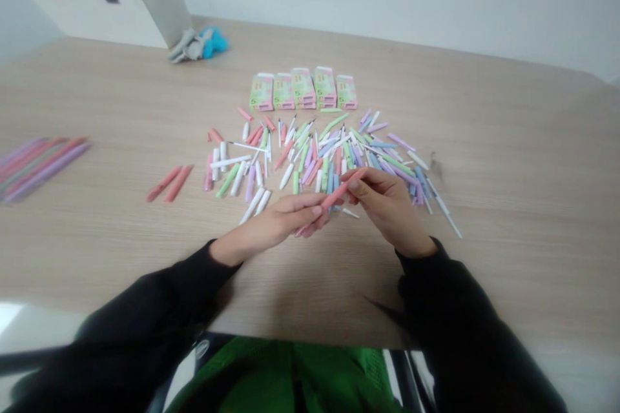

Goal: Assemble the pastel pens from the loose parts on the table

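A pink pen (338, 193) slants between my two hands, just in front of a scattered heap of pen parts. My left hand (295, 214) is closed around its lower end, thumb on top. At the upper end, my right hand (380, 197) pinches it between thumb and fingers. Behind the hands lie loose caps, barrels and thin refills (329, 148) in pink, green, white, purple and blue. To the left of the heap rest two short pink pen parts (178, 183), side by side.
Several small green and pink boxes (303, 87) stand in a row behind the heap. Long pink, purple and green pens (43, 168) lie at the far left. At the back left are a white box (106, 13) and a grey and blue crumpled bundle (201, 44).
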Demonstrator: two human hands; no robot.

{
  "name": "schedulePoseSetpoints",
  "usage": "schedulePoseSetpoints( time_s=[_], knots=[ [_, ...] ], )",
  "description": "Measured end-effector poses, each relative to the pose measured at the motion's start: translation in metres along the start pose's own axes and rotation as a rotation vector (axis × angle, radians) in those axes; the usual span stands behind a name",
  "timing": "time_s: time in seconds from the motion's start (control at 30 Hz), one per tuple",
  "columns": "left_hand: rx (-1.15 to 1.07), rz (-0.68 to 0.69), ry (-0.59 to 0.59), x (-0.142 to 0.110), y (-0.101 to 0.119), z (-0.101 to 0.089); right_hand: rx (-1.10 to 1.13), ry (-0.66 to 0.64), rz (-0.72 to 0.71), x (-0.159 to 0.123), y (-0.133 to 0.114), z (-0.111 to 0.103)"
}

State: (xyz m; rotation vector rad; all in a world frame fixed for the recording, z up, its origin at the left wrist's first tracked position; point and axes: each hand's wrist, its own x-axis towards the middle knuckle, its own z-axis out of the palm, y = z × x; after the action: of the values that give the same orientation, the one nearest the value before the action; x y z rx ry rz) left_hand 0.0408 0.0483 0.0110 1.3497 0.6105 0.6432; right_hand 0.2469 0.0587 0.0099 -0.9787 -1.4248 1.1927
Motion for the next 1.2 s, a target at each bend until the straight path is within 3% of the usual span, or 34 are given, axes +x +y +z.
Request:
schedulePoseSetpoints(
  time_s=[0.17, 0.4, 0.57, 0.73, 0.93, 1.2],
  knots=[
    [0.028, 0.031, -0.088, -0.001, 0.001, -0.001, 0.022, -0.014, -0.029, -0.001, -0.004, -0.003],
    [-0.026, -0.115, -0.173, -0.006, -0.003, -0.005, 0.014, -0.051, -0.050, -0.004, -0.009, 0.003],
    [0.076, -0.086, -0.079, -0.005, 0.000, -0.005, 0.033, 0.019, -0.053, -0.003, -0.005, 0.004],
    [0.341, 0.041, 0.144, -0.006, 0.003, -0.004, 0.010, 0.074, -0.054, -0.004, -0.006, 0.010],
    [0.139, 0.022, 0.110, -0.005, 0.002, -0.005, -0.024, 0.101, -0.066, -0.006, -0.006, 0.011],
    [-0.045, 0.015, 0.252, -0.003, 0.001, -0.006, -0.026, 0.090, -0.071, -0.009, -0.007, 0.017]
  ],
)
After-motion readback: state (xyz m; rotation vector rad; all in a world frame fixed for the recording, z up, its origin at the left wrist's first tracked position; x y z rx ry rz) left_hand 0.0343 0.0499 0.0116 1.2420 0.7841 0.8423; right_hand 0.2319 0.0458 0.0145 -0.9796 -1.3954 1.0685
